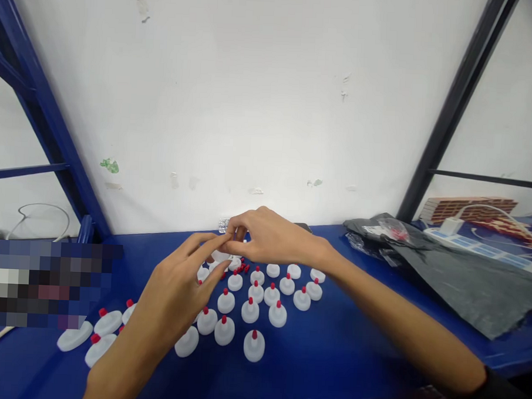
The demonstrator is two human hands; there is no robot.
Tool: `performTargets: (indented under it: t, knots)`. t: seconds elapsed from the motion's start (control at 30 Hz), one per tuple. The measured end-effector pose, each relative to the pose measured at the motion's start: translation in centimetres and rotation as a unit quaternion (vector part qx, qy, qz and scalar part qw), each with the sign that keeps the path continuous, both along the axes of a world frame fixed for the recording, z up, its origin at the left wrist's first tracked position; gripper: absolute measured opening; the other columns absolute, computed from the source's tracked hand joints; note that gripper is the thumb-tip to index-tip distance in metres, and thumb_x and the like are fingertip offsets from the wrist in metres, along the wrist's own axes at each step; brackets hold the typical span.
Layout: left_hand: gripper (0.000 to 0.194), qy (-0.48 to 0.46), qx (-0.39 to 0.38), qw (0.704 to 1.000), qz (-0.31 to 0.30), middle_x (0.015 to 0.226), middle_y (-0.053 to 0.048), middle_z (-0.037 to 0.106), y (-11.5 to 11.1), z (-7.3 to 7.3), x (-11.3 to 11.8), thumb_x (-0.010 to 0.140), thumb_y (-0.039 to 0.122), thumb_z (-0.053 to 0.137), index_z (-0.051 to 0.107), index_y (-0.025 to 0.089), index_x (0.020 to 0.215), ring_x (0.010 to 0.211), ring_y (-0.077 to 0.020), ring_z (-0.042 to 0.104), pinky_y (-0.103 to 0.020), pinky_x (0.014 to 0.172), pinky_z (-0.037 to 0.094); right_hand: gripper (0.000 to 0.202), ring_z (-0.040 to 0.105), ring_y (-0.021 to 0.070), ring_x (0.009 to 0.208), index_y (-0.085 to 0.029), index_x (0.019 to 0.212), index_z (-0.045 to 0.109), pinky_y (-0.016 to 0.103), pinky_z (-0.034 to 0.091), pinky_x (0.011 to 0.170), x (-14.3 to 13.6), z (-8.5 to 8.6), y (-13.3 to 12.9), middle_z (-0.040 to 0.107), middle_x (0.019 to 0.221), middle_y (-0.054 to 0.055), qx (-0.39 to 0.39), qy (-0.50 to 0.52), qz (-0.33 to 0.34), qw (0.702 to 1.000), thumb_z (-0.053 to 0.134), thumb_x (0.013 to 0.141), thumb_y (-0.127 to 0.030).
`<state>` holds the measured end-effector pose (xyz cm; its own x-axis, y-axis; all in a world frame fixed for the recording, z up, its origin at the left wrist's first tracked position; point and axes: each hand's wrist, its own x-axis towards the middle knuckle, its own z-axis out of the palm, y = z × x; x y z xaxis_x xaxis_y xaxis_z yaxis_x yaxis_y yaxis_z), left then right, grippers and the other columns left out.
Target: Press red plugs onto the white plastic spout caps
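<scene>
My left hand (181, 281) holds a white round plastic piece (220, 256) between thumb and fingers; the fingers hide part of it. Above that piece my right hand (262, 234) bends in with fingertips pinched together, touching or nearly touching my left fingers. What the right fingertips grip, if anything, is hidden. Below and around both hands stand several white round plastic pieces with red tips (254, 347) on the blue table (330, 355). A few white pieces without a visible red tip (272, 270) sit farther back. Small loose red caps (242, 268) lie in a pile behind the hands.
More red-tipped white pieces (108, 321) stand at the left, partly behind my left forearm. A dark plastic bag (447, 284) and a power strip (479, 247) lie at the right. Blue (53, 114) and black (446, 119) posts flank the white wall (261, 105).
</scene>
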<state>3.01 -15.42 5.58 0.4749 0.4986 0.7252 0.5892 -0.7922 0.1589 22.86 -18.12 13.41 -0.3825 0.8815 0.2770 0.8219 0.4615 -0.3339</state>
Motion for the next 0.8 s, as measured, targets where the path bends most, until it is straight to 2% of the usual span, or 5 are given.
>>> performTargets:
  t: [0.13,0.23,0.37,0.5,0.8]
  knots:
    - [0.034,-0.002,-0.017,0.999,0.032,0.116,-0.002,0.069,-0.3,0.4,-0.1,0.1,0.039,0.052,0.063,0.028,0.13,0.082,-0.0179,0.07,-0.029,0.064,0.051,0.035,0.067,0.0125,0.077,-0.021,0.111,0.075,0.024,0.047,0.065,2.0,0.1,1.6,0.079,0.096,0.001,-0.049,0.017,0.092,0.994,0.055,0.1,-0.048]
    - [0.038,0.003,-0.054,0.996,0.066,0.118,-0.001,0.068,-0.4,0.5,-0.1,0.101,0.043,0.047,0.06,0.032,0.134,0.077,-0.0168,0.068,-0.031,0.065,0.051,0.036,0.069,0.0142,0.081,-0.019,0.111,0.076,0.025,0.048,0.069,3.3,-1.2,3.8,0.079,0.099,0.004,-0.039,-0.049,0.038,0.997,0.05,0.104,-0.043]
    - [0.034,0.002,-0.078,0.994,0.075,0.114,-0.001,0.068,-0.2,0.5,-0.2,0.101,0.049,0.045,0.062,0.032,0.124,0.078,-0.0175,0.068,-0.031,0.066,0.05,0.016,0.07,0.0194,0.088,-0.016,0.1,0.076,0.032,0.052,0.08,4.0,-4.8,6.5,0.077,0.097,0.008,-0.047,-0.141,-0.027,0.988,0.068,0.095,-0.028]
    - [0.033,0.002,-0.103,0.989,0.103,0.092,0.0,0.067,-0.2,0.6,-0.2,0.097,0.054,0.05,0.061,0.03,0.117,0.066,-0.0192,0.064,-0.034,0.063,0.048,0.025,0.069,0.0208,0.098,-0.015,0.11,0.069,0.043,0.057,0.088,4.2,-7.7,8.1,0.071,0.11,0.007,-0.083,-0.21,-0.039,0.973,0.067,0.097,-0.037]
    - [0.029,0.0,-0.135,0.987,0.085,0.101,-0.002,0.07,0.1,0.5,-0.2,0.094,0.051,0.051,0.061,0.028,0.109,0.077,-0.0222,0.068,-0.037,0.067,0.049,0.027,0.068,0.0214,0.101,-0.015,0.117,0.067,0.043,0.058,0.088,3.0,-8.5,7.4,0.069,0.118,0.009,-0.071,-0.215,-0.032,0.974,0.065,0.099,-0.034]
